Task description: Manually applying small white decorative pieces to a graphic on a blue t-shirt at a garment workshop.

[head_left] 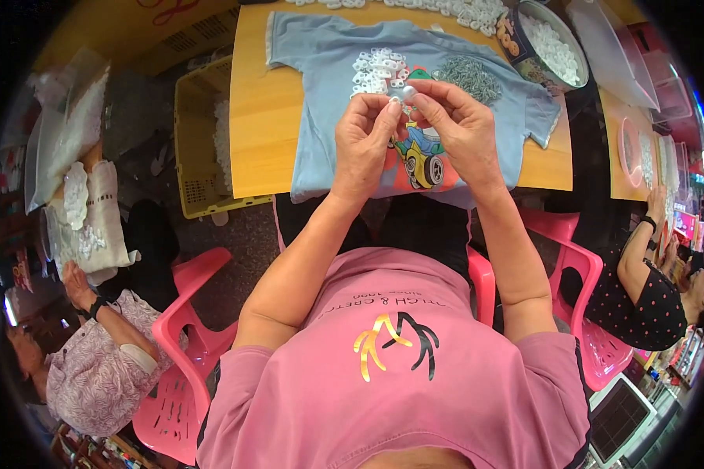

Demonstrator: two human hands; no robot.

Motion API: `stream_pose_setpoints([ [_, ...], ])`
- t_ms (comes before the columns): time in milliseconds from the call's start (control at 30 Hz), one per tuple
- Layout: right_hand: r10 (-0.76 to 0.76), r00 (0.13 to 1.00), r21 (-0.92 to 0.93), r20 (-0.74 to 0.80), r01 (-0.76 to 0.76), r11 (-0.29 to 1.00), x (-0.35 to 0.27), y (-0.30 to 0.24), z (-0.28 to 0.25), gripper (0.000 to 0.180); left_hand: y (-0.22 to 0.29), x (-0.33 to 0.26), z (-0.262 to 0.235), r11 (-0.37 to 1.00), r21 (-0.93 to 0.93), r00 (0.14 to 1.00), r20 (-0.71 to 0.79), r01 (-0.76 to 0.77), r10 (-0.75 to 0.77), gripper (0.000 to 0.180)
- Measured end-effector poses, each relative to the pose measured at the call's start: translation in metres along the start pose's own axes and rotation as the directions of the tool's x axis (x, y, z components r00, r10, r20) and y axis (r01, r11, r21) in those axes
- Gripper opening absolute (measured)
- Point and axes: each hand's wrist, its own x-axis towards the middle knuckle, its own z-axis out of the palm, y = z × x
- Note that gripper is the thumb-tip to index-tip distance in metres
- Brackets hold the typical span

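My left hand (pixel 365 139) and my right hand (pixel 460 129) meet above a light blue T-shirt (pixel 321 86) spread over the table. Both are closed in a pinch, fingertips almost touching. A small white plastic piece (pixel 396 101) shows at the left fingertips, and a rounded white plastic piece (pixel 408 92) is pinched in the right. Just beyond my left fingers lies a pile of white plastic pieces with holes (pixel 377 69). Past my right hand is a heap of small thin metal parts (pixel 469 80). The shirt's colourful car print is partly covered by my hands.
A round tin (pixel 516 47) of white pieces stands at the far right, with more white pieces (pixel 465 11) along the far edge. Left of the wooden table (pixel 262 148) is a yellow crate (pixel 203 205). Co-workers sit on both sides, near pink chairs (pixel 184 344).
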Motion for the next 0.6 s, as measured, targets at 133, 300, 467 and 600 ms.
stream_pose_setpoints([
  [133,-0.024,1.000,-0.041,0.011,0.025,0.999,-0.0012,-0.0001,0.0002,0.025,0.0023,-0.0006,0.0015,1.000,0.007,1.000,-0.017,0.021,-0.021,0.012],
  [300,0.007,1.000,-0.051,0.014,-0.006,0.999,-0.0015,-0.0007,-0.0008,0.027,-0.0005,0.0004,-0.0019,1.000,0.001,1.000,0.004,0.005,-0.005,0.016],
  [467,0.006,0.999,-0.011,0.034,-0.005,1.000,-0.0018,-0.0005,-0.0023,0.029,0.0002,0.0004,-0.0011,1.000,0.003,1.000,0.007,0.009,-0.009,0.016],
  [600,-0.013,0.997,0.013,0.082,0.012,1.000,-0.0017,0.0003,-0.0023,0.032,0.0005,0.0000,-0.0010,1.000,0.028,1.000,0.005,0.004,-0.004,0.015],
])
